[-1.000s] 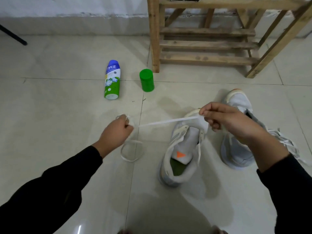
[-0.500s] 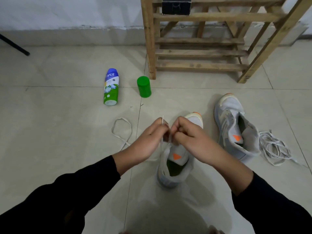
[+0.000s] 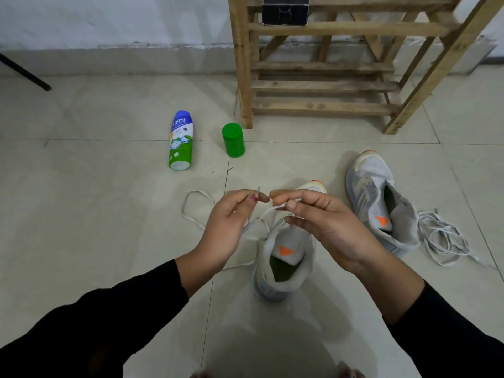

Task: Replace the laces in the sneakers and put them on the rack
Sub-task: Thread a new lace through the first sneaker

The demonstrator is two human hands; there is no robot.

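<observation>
- White lace (image 3: 196,211) is lying partly looped on the floor tiles left of the near sneaker (image 3: 283,257), running up to both hands above that shoe.
- Left hand (image 3: 226,230) is pinching the lace tip between thumb and forefinger, tip sticking up; other fingers are curling in.
- Right hand (image 3: 321,222) is pinching another stretch of the same lace, fingers pressed together, held over the shoe's tongue.
- Near sneaker is sitting upright on the floor, heel toward the person, orange triangle on the tongue, green insole showing; its front half is being hidden by the hands, so eyelets are hard to make out.
- Second sneaker (image 3: 379,197) is standing to the right, apart from the first, unlaced.
- A tangled pile of white laces (image 3: 441,238) is lying just beside its right side.
- Wooden rack (image 3: 321,66) is standing against the wall beyond the shoes, a dark box (image 3: 285,9) on a shelf, top cut off by the frame.
- Spray can (image 3: 180,140) is lying on its side; green cap (image 3: 232,139) is standing near it.
- Floor is pale glossy tile, wall is whitish; a black leg (image 3: 24,72) is cutting in at far left.
</observation>
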